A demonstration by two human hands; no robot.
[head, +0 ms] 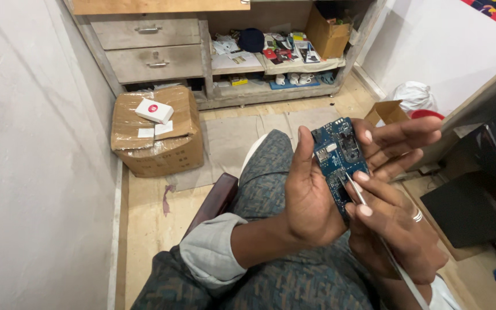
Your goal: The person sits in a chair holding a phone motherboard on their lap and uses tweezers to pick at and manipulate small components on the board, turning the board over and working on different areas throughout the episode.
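fingers of the left hand (311, 189) cradle a blue circuit board (338, 156), right hand (394, 227) fingers pinching thin tweezers (356, 190) against it.

The person wears a light grey cloth sleeve (210, 255) rolled up on the left forearm, dark patterned grey-green woven trousers (294, 281), and a thin silver ring (417, 216) on one right-hand finger.

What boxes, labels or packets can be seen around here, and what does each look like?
Taped carton: brown, on the floor by the drawers.
White box: small, flat, red mark, lying on the carton.
White labels: two, on the carton's top.
Open box: small, brown, floor at right.
Shelf box: brown, open.
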